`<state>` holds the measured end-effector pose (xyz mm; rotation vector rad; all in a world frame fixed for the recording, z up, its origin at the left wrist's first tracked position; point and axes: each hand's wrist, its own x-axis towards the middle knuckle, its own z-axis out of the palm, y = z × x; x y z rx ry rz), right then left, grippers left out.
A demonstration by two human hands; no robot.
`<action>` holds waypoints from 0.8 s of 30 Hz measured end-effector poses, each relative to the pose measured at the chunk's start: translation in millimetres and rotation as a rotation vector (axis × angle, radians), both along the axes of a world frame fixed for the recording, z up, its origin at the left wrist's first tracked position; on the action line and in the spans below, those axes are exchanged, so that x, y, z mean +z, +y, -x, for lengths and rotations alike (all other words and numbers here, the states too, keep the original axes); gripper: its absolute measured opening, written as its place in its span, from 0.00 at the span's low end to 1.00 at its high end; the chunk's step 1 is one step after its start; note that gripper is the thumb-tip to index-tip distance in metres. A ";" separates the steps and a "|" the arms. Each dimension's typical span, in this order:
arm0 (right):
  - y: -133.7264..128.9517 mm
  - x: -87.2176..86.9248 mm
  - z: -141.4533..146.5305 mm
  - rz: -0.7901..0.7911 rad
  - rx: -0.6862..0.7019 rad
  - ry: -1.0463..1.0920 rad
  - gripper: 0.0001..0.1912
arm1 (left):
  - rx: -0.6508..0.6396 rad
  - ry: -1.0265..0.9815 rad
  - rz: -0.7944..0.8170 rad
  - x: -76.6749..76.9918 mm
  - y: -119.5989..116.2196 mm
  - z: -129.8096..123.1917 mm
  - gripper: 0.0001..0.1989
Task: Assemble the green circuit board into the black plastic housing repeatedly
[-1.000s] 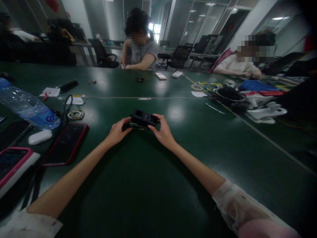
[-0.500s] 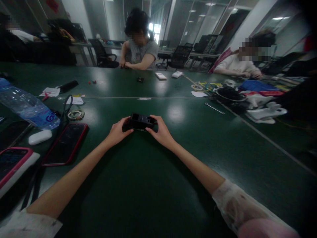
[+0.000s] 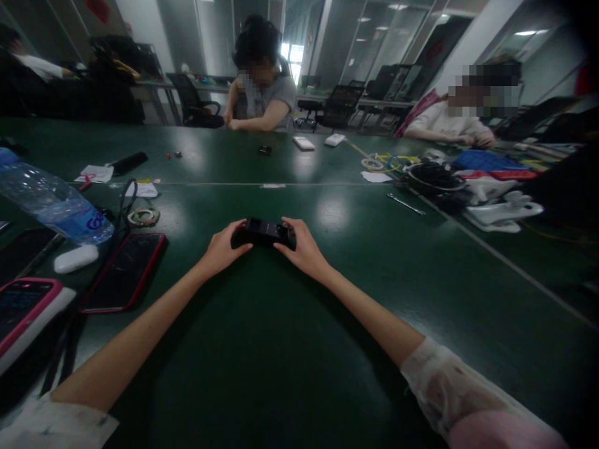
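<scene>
In the head view, a small black box-shaped device (image 3: 266,231) is between my two hands at the middle of the dark green table (image 3: 262,337). Its exact kind cannot be made out; its upper face looks dark with a few tiny pale marks. My left hand (image 3: 228,243) grips its left end, thumb toward me and fingers behind. Around the right end, my right hand (image 3: 302,246) is closed in the same manner. The fingertips on the far side are partly hidden by the device.
Left of my hands are a red-edged phone (image 3: 124,272), a white earbud case (image 3: 75,259), a pink-cased phone (image 3: 25,305) and a lying water bottle (image 3: 56,202). To the right are a wrench (image 3: 406,204) and piled cables (image 3: 435,178). A person (image 3: 262,93) sits opposite.
The black device has tilted slightly in my hands, so its upper face shows differently. My arms have barely moved. The person opposite has shifted a little to the left.
</scene>
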<state>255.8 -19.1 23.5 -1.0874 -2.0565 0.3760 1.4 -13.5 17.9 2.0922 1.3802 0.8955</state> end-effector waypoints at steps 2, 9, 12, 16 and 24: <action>0.9 -0.6 0.1 -0.008 -0.015 0.028 0.31 | -0.003 -0.001 -0.003 -0.1 0.1 0.3 0.34; 8.1 -7.5 -2.6 0.134 -0.055 0.198 0.27 | 0.002 0.004 0.006 1.4 -0.4 0.1 0.32; 9.4 -8.5 -2.6 0.211 -0.018 0.214 0.29 | 0.000 0.014 0.002 1.1 -0.6 0.4 0.32; 7.9 -6.2 -1.8 0.194 0.038 0.140 0.30 | -0.011 -0.001 -0.018 -0.3 0.5 0.7 0.29; 6.5 -3.7 -2.5 0.209 0.044 0.110 0.28 | -0.029 -0.023 -0.016 0.3 0.5 0.8 0.27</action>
